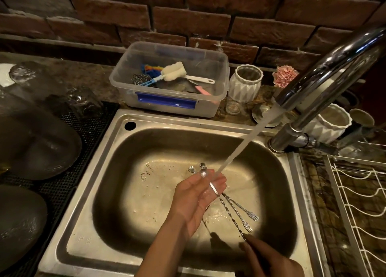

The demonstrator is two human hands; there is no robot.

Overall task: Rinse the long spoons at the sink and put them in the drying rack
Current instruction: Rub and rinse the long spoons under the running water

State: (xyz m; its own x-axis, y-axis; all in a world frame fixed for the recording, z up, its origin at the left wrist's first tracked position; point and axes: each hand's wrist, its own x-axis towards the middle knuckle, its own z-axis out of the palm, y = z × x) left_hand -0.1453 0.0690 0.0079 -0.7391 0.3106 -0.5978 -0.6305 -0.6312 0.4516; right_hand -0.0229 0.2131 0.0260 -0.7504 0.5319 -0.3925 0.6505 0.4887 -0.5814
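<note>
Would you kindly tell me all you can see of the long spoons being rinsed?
The long spoons are thin, shiny metal, with twisted stems, small round bowls at one end and tiny forks at the other. Several are bunched together, slanting over the sink. The left hand cups them near the bowls, where the tap's water stream strikes. The right hand pinches one stem's lower end; two fork ends hang free. Their exact number is unclear.

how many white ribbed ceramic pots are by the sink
2: one pot right of the plastic tub, one behind the faucet. More may be hidden.
</note>
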